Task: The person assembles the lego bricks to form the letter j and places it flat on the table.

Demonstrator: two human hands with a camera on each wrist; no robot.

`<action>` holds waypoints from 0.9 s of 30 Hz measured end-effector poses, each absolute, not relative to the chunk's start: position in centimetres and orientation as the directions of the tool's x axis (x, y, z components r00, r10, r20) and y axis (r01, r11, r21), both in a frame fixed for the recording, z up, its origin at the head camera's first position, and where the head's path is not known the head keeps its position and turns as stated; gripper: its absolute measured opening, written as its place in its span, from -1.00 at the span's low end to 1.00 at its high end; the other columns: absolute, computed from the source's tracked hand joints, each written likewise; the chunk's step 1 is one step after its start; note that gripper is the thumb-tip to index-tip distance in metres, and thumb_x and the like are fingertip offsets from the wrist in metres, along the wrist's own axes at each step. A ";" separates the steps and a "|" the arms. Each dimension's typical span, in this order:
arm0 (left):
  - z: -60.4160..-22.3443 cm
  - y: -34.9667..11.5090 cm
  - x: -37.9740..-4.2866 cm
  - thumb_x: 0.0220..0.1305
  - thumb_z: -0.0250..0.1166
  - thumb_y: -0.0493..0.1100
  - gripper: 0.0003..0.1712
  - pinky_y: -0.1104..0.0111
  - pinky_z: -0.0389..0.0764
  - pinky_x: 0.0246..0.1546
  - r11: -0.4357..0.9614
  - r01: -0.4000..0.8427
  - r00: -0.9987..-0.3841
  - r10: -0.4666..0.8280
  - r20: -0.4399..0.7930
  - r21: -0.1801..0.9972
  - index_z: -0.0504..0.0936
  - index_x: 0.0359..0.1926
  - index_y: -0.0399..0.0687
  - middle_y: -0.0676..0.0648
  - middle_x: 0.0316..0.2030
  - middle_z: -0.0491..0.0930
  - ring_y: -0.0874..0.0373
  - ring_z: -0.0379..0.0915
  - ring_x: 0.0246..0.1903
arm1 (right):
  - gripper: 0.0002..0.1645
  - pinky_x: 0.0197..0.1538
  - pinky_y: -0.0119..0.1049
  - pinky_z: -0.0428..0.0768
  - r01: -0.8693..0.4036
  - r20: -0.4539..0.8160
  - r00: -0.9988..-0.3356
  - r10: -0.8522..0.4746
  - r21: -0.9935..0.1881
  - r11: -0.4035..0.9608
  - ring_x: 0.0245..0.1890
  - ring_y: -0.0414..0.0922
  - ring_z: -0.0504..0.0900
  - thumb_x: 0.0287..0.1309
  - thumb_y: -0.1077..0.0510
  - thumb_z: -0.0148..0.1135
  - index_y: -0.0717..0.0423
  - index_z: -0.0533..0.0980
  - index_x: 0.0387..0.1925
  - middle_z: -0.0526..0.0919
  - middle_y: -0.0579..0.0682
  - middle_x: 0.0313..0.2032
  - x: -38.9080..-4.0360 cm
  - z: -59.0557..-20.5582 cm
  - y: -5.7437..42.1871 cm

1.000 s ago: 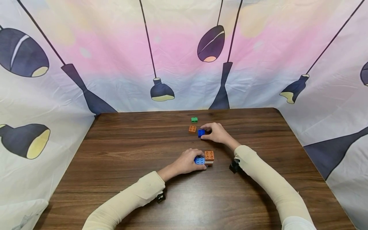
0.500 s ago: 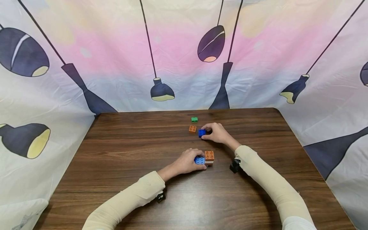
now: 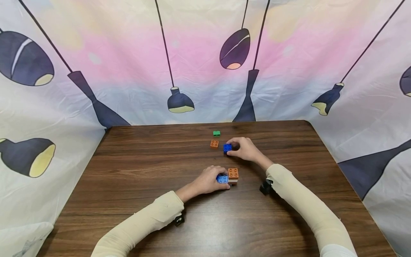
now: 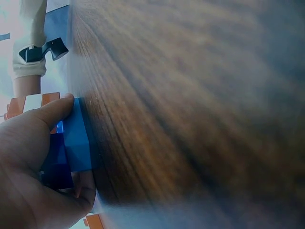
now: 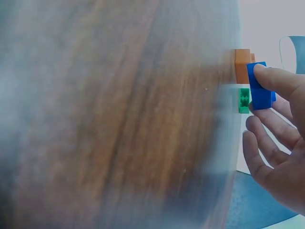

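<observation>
Blue brick (image 3: 227, 148) pinched in right hand (image 3: 245, 149); orange brick (image 3: 214, 144), green brick (image 3: 216, 133) left of that hand. Left hand (image 3: 210, 180) grips blue stack (image 3: 222, 179), orange-white stack (image 3: 233, 175) at its fingertips.

Booth (image 3: 205, 116) with lamp-print cloth walls (image 3: 205, 64)

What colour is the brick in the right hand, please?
The brick is blue, clearest in the right wrist view.

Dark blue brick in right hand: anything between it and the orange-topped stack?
Nothing visible: in the head view only tabletop separates the dark blue brick from the orange-topped stack. The orange brick and green brick lie off that line.
</observation>
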State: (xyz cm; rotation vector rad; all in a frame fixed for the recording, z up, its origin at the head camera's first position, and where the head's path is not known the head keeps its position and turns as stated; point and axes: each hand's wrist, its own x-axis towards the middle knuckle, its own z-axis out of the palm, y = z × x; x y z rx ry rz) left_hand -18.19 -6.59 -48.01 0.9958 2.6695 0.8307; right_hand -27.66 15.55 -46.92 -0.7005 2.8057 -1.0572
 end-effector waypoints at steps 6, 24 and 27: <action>-48.0 -6.6 -18.2 0.23 0.50 0.06 -0.49 0.29 0.52 -0.09 0.622 0.550 -0.762 0.646 0.031 0.558 0.67 0.09 -0.13 -0.03 -0.02 0.70 0.13 0.55 -0.10 | -0.46 0.06 0.01 0.63 -0.406 0.102 -0.888 -0.448 -0.633 0.659 0.03 0.04 0.68 0.20 0.01 0.49 0.08 0.62 0.18 0.72 0.11 0.03 -26.9 -46.4 15.9; -48.1 -6.6 -18.3 0.22 0.51 0.05 -0.51 0.36 0.47 -0.22 0.614 0.556 -0.759 0.649 0.042 0.560 0.68 0.06 -0.14 -0.03 -0.08 0.70 0.19 0.49 -0.21 | -0.51 0.02 -0.03 0.63 -0.477 0.173 -0.860 -0.480 -0.610 0.633 0.04 -0.02 0.67 0.22 -0.01 0.47 0.02 0.64 0.16 0.73 0.01 0.02 -23.6 -44.1 16.4; -48.2 -6.6 -18.3 0.22 0.51 0.05 -0.51 0.36 0.47 -0.22 0.615 0.559 -0.759 0.650 0.044 0.557 0.68 0.05 -0.14 -0.03 -0.08 0.70 0.19 0.49 -0.21 | -0.50 0.01 -0.04 0.64 -0.489 0.190 -0.854 -0.484 -0.611 0.622 0.05 -0.02 0.67 0.22 -0.02 0.47 0.02 0.64 0.16 0.72 0.01 0.03 -22.9 -43.8 16.5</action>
